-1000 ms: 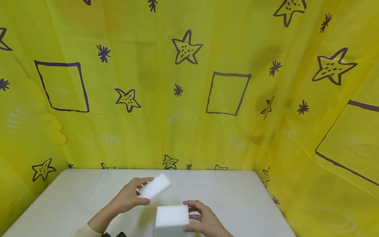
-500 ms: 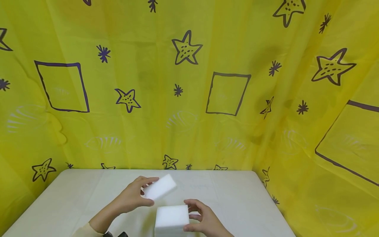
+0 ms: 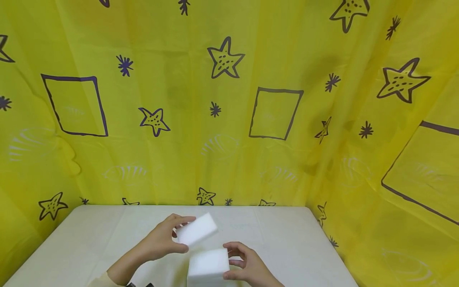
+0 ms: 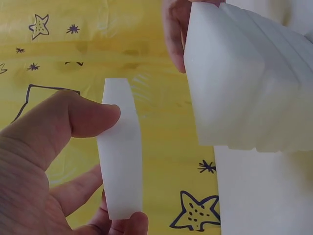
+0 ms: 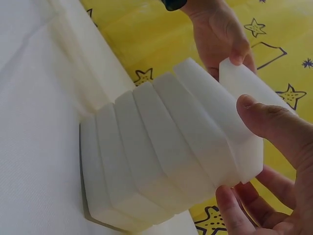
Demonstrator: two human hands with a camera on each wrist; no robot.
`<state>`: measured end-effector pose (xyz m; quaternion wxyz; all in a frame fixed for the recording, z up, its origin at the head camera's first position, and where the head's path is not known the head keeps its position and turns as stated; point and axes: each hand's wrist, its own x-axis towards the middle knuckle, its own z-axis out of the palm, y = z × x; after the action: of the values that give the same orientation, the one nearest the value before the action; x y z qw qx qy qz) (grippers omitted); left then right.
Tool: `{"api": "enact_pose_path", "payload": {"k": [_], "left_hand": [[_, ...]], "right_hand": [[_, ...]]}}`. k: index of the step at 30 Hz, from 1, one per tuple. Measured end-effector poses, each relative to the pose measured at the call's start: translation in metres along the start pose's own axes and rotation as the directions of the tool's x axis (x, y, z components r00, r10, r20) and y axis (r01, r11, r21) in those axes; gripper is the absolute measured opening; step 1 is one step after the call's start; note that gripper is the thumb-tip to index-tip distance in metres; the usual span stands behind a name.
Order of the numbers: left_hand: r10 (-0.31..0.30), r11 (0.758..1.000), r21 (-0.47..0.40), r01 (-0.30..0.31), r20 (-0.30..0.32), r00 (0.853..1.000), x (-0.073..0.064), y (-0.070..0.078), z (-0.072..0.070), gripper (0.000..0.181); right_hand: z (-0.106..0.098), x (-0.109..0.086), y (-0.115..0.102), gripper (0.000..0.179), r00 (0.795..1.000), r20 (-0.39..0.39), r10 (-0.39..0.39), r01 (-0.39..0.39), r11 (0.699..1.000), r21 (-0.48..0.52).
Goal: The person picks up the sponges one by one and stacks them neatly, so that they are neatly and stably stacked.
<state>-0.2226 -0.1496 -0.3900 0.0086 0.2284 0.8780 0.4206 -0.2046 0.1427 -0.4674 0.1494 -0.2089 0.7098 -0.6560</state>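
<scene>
My left hand pinches a white foam sponge block between thumb and fingers, tilted. It hangs above and slightly left of a stack of similar white sponges. Several blocks make up this upright stack, laid flat one on another with slightly uneven edges, as the right wrist view shows. At the stack's right side, my right hand holds the top sponge, thumb on one side and fingers on the other. In the left wrist view the held block stands apart from the stack.
A white table bears the stack near its front edge. Yellow curtains printed with stars and squares hang behind the table and along its sides. A dark band shows on the left wrist.
My left hand has carried its sponge a little to the right and slightly down, closer over the stack. The right hand has stayed at the stack, nearly still.
</scene>
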Motion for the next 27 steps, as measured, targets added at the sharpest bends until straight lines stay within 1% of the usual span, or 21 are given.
{"api": "enact_pose_path", "payload": {"k": [6,11,17,23,27], "left_hand": [[0.052,0.999,-0.014,-0.051,0.036,0.998,-0.003,0.003,0.0,0.069],[0.074,0.997,-0.04,-0.072,0.062,0.995,-0.005,0.006,0.001,0.068],[0.098,0.995,-0.042,-0.095,0.082,0.992,-0.005,0.008,0.003,0.066],[0.134,0.99,-0.056,-0.128,0.109,0.985,-0.007,0.011,0.004,0.065],[0.16,0.986,-0.063,-0.154,0.118,0.98,-0.007,0.011,0.007,0.064]], "right_hand": [[-0.002,-0.002,0.001,0.067,1.0,0.021,-0.023,0.023,1.0,0.001],[-0.002,-0.002,0.001,0.065,0.999,0.032,-0.033,0.032,0.999,0.018],[-0.002,-0.003,0.0,0.065,0.999,0.028,-0.02,0.019,0.999,0.029],[-0.002,-0.002,0.0,0.066,1.0,0.015,0.006,-0.006,0.999,0.038],[-0.002,-0.002,0.0,0.065,1.0,0.013,0.013,-0.014,0.999,0.045]]}}
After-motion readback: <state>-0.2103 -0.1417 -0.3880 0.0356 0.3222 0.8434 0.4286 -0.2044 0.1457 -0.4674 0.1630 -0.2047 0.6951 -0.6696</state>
